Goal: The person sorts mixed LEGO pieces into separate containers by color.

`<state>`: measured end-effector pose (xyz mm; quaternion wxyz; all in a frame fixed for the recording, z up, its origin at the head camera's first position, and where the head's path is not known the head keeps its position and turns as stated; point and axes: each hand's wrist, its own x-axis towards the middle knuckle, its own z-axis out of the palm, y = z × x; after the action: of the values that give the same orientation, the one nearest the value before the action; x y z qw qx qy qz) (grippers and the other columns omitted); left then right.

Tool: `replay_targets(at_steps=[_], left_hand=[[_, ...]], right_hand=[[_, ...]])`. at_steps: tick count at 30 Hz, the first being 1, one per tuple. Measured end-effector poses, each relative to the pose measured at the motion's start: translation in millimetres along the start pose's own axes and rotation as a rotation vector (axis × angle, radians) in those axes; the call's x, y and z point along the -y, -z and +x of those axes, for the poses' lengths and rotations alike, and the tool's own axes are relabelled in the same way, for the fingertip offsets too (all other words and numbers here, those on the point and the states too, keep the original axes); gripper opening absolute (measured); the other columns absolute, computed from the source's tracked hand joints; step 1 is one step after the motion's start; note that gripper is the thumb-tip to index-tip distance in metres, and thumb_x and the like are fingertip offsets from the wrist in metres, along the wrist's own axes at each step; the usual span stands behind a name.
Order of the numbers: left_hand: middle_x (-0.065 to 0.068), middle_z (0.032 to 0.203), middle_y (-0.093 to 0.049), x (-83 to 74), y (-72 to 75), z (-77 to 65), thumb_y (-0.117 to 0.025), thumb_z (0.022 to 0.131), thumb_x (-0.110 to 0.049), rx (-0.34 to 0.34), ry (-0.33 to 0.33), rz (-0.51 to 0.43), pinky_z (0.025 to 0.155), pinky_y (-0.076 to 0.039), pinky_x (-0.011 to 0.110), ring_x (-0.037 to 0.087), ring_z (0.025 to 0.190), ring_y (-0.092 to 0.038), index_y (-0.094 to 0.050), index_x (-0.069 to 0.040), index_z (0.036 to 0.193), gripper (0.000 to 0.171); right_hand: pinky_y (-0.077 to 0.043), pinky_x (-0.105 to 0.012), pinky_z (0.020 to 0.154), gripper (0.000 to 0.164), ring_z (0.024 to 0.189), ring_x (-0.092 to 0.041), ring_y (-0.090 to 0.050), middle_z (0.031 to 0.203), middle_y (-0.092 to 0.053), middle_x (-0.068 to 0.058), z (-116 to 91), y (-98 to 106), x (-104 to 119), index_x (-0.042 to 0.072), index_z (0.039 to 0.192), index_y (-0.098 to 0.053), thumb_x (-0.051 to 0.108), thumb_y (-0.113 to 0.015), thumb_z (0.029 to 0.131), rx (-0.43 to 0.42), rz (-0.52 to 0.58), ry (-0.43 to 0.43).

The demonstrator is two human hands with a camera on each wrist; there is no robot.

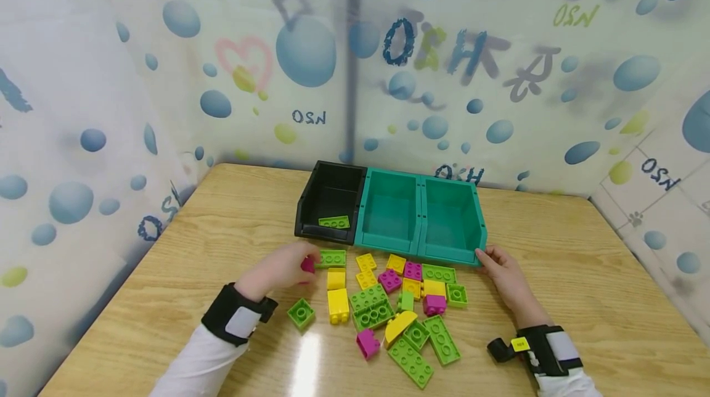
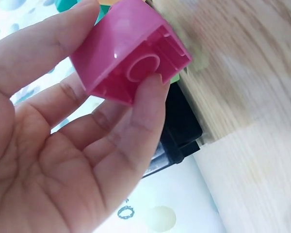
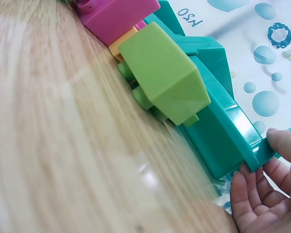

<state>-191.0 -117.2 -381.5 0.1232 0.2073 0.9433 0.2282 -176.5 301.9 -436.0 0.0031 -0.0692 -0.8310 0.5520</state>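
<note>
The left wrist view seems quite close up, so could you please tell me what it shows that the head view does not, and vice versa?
Only the left wrist view shows the left hand's palm and the hollow underside of the pink brick, with a round tube inside.

Only the head view shows the right hand gripping the front corner of the end teal bin, and the curved yellow brick.

Both show the left hand holding the pink brick, the black bin, the wooden table and the patterned backdrop.
</note>
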Motion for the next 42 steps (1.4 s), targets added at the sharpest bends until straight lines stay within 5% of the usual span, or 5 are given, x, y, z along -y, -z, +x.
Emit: replay_targets(at_steps=[20,28,42], left_hand=[[0.001,0.087,-0.06,-5.1,10.5,1.1,-0.074,0.081,-0.009,-0.038,-0.001,-0.02,0.073,-0.052,0.032,0.018,0.079,-0.052,-0.064,-0.009,0.094,0.017],[0.002,0.085,-0.059,-12.6,19.9,7.4,-0.074,0.081,-0.01,-0.089,-0.104,-0.022,0.07,-0.051,0.03,0.018,0.076,-0.051,-0.065,-0.006,0.09,0.013],[0.002,0.089,-0.062,-34.4,25.2,18.1,-0.072,0.084,-0.013,-0.144,-0.172,-0.038,0.074,-0.051,0.03,0.016,0.08,-0.054,-0.066,-0.009,0.095,0.013]], right_hand=[[-0.046,-0.015,0.074,0.041,0.082,0.002,-0.05,0.087,-0.052,0.011,-2,0,1,-0.007,0.108,-0.051,0.033,-0.046,0.1,-0.002,-0.006,0.002],[-0.046,-0.015,0.074,0.041,0.082,0.001,-0.05,0.089,-0.051,0.01,0,-1,1,-0.006,0.108,-0.05,0.034,-0.046,0.1,-0.002,-0.001,-0.002],[-0.047,-0.015,0.075,0.041,0.084,0.003,-0.05,0.089,-0.051,0.011,-2,-1,2,-0.007,0.108,-0.051,0.033,-0.047,0.1,-0.004,0.01,0.006]])
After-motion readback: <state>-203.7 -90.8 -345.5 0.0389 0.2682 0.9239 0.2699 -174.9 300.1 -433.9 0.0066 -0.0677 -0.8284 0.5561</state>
